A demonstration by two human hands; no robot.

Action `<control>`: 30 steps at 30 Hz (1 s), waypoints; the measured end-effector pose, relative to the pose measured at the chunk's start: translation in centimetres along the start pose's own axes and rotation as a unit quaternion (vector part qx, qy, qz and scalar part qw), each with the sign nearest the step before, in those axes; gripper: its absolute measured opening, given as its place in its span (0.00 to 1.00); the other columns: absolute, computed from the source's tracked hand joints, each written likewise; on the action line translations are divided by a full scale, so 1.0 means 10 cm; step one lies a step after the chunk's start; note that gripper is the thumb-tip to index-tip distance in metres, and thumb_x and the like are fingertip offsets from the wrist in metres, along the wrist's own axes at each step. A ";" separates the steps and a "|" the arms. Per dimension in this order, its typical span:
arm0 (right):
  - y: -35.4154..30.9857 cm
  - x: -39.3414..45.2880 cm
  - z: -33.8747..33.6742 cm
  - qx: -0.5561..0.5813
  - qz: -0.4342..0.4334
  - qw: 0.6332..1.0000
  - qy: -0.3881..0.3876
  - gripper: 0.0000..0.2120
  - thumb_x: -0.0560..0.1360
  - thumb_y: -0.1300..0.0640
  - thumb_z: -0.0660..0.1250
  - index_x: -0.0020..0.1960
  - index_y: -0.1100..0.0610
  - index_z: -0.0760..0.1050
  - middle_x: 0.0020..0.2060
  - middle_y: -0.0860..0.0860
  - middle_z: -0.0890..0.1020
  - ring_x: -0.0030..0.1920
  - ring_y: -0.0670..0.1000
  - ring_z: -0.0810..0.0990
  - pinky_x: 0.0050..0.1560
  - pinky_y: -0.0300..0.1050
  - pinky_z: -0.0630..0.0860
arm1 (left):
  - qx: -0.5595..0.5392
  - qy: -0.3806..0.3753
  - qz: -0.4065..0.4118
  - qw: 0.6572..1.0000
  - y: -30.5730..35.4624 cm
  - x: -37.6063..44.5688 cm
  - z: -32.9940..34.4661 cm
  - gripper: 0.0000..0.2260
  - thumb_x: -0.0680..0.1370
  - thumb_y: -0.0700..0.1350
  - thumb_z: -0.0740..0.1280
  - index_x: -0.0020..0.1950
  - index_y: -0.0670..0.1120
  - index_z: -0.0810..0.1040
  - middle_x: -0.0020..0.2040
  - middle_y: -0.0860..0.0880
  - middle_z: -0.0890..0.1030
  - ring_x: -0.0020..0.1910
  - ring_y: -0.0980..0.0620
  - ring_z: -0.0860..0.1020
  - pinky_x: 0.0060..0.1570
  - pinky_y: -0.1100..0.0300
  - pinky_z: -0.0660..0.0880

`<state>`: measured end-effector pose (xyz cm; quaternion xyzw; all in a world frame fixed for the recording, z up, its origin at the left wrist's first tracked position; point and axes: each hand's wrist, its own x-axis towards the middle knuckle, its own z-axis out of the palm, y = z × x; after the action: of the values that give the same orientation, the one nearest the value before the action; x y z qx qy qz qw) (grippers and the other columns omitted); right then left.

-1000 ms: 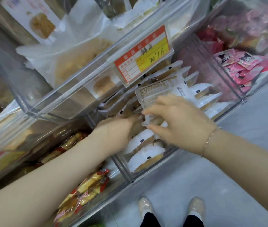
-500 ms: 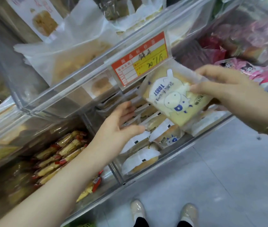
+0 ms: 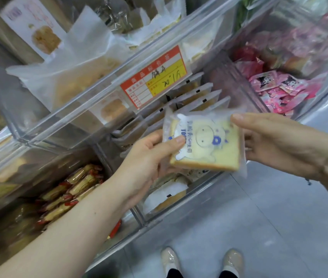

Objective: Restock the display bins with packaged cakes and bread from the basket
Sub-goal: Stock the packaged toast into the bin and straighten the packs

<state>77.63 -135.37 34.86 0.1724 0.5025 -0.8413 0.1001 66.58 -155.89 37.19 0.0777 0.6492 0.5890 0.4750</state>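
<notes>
Head view: near the centre of the frame, both hands hold one square slice of toast in a clear wrapper printed with a white cartoon figure and blue lettering [image 3: 203, 145]. The left hand [image 3: 151, 157] pinches its left edge, thumb on the printed face. The right hand [image 3: 275, 141] grips its right edge, thumb along the top corner. The packet is tilted above the clear plastic display bin [image 3: 179, 213] at lower centre, which holds a row of similar white-wrapped bread packets [image 3: 197, 97] standing on edge. An orange and yellow price tag [image 3: 155, 77] hangs on the bin above. Pink cartoon-printed packets [image 3: 279, 87] fill the bin at upper right; yellow and red packets [image 3: 74, 187] lie at lower left.
</notes>
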 end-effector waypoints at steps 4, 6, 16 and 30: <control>-0.04 0.02 0.06 -0.049 -0.046 0.995 0.072 0.20 0.63 0.66 0.71 0.54 0.62 0.79 0.46 0.57 0.85 0.48 0.56 0.84 0.47 0.51 0.81 | 0.067 0.012 0.005 0.998 -0.06 0.01 -0.03 0.20 0.71 0.42 0.72 0.61 0.43 0.75 0.55 0.46 0.83 0.54 0.49 0.82 0.51 0.61 0.79; -0.17 0.03 0.06 -0.126 -0.107 0.977 0.136 0.15 0.63 0.71 0.71 0.49 0.62 0.80 0.43 0.56 0.85 0.45 0.55 0.85 0.43 0.49 0.82 | 0.260 0.086 0.044 0.961 -0.11 0.06 -0.10 0.17 0.69 0.42 0.76 0.55 0.48 0.76 0.52 0.51 0.82 0.52 0.55 0.81 0.53 0.64 0.77; -0.57 0.08 0.19 -0.563 -0.076 0.823 0.019 0.07 0.66 0.61 0.74 0.44 0.59 0.80 0.35 0.49 0.84 0.37 0.50 0.83 0.46 0.51 0.80 | 0.692 0.069 0.178 0.697 -0.41 0.33 -0.07 0.11 0.70 0.50 0.73 0.48 0.52 0.73 0.46 0.54 0.78 0.49 0.50 0.76 0.43 0.56 0.68; -0.05 0.48 0.77 -0.803 0.056 0.585 -0.098 0.05 0.76 0.59 0.62 0.44 0.55 0.66 0.32 0.49 0.65 0.32 0.49 0.67 0.30 0.41 0.65 | 0.658 0.031 0.183 0.730 -0.26 0.46 -0.26 0.08 0.73 0.49 0.72 0.52 0.55 0.79 0.42 0.59 0.74 0.40 0.58 0.72 0.36 0.63 0.66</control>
<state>71.60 -141.92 36.79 -0.0341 0.9502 -0.0994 0.2933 63.42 -155.39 32.21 0.4696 0.8619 0.0924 0.1675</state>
